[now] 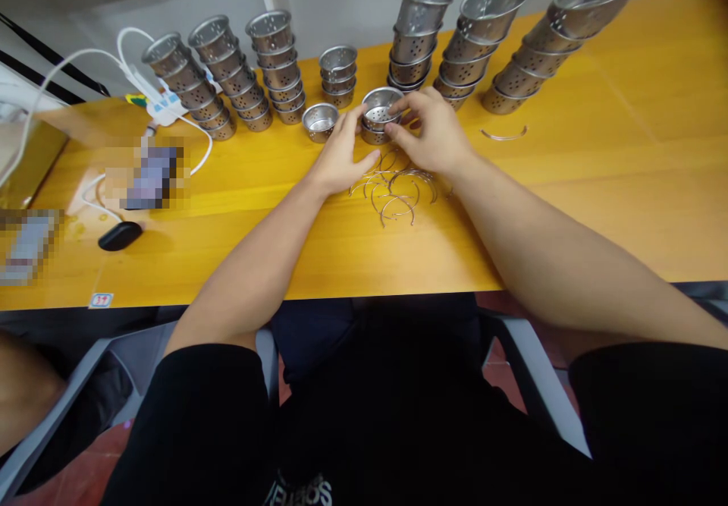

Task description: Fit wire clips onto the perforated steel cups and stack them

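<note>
Two metal cups [374, 116] sit between my open left hand [340, 158] and seemingly pinching right hand [435, 130]. Stacking seems underway; the next move needs level rims.

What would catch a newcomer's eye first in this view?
Probably the stacks of perforated metal cups along the back of the yellow table, the far-right one looming largest. Next, the left hand and right hand at a short stack near the middle, right fingertips at its top cup. Then the loose tangle of thin curved wires on the table, just nearer the wearer than that stack.
</note>
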Available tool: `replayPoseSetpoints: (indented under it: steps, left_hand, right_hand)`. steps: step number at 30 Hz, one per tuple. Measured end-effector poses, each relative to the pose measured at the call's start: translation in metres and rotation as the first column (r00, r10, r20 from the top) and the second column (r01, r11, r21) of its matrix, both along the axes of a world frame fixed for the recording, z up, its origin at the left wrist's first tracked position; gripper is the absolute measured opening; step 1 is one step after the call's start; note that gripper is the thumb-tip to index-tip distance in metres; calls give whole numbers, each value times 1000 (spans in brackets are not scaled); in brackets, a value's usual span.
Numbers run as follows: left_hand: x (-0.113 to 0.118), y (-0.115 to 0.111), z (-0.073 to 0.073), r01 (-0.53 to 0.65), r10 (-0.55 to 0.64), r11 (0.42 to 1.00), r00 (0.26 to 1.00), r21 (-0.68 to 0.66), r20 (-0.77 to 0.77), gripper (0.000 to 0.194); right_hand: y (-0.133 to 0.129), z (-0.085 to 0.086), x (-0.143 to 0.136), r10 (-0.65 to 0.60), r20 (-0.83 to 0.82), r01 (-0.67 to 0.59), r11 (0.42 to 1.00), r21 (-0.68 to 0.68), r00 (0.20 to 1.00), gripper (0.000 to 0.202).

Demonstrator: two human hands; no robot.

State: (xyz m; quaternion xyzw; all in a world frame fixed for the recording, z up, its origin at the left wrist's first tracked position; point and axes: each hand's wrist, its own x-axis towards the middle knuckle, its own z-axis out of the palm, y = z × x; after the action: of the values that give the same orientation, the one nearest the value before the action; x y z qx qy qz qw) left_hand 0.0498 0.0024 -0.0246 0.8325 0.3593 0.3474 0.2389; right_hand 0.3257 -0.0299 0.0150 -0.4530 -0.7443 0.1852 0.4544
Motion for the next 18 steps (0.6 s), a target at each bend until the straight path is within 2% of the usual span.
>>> replayPoseSetpoints:
  steps: [4,10,14,18]
  left_hand:
    - [-1,5,-5,4,-4,1000,1000,10,-8,104]
    - [0,5,-6,12,-11,1000,999,16,-36,110]
    - [-12,7,7,-42,42,997,999,64,0,95]
    - [-30,8,27,-209,201,965,978,156,63,80]
  right_hand:
    - [2,-1,1,-12,18,12,1000,13,1000,53]
    - [3,-2,-1,2,2,-2,998,69,1000,65]
    - [-2,0,-3,-2,-3,2,999,42,1000,62]
    - [-6,3,-2,-10,13,10,1000,1,1000,53]
